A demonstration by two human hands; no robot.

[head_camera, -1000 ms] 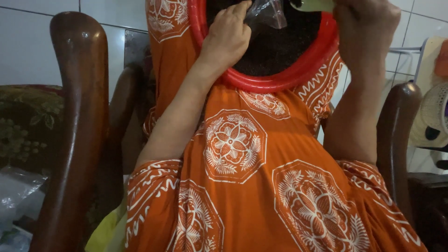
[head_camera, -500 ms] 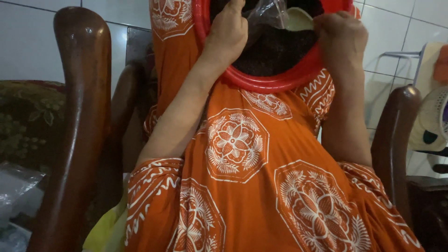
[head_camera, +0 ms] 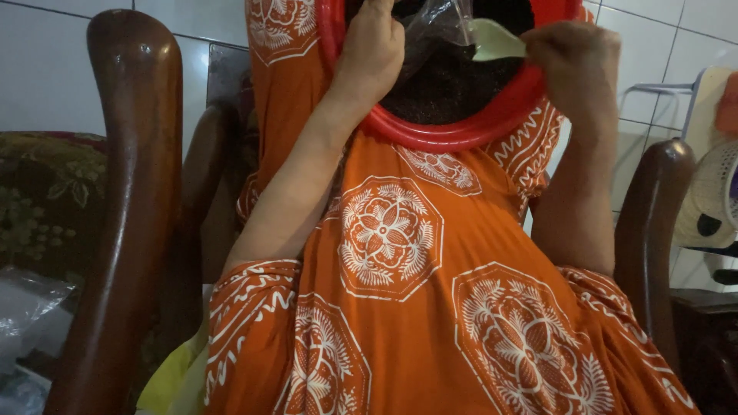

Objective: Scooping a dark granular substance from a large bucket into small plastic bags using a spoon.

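A round red basin (head_camera: 453, 134) rests on my lap at the top of the head view, filled with dark, fine grains (head_camera: 446, 88). My left hand (head_camera: 373, 46) reaches over the basin's left rim and pinches a small clear plastic bag (head_camera: 434, 27) above the grains. My right hand (head_camera: 573, 65) is at the right rim, closed on a pale cream scoop (head_camera: 496, 42) whose tip points at the bag's opening. The basin's far half is cut off by the frame edge. My orange dress with white patterns (head_camera: 430, 307) fills the lower part of the view.
A dark wooden chair arm (head_camera: 127, 192) curves up on the left, another (head_camera: 649, 230) on the right. A floral cushion (head_camera: 46, 200) and crumpled clear plastic (head_camera: 23, 307) lie far left. A yellow bag (head_camera: 173, 380) shows by my hip. A white fan (head_camera: 711, 200) stands at right.
My right hand has come down and slightly left with the scoop, bringing it to the bag's mouth. My left hand keeps hold of the bag in much the same place.
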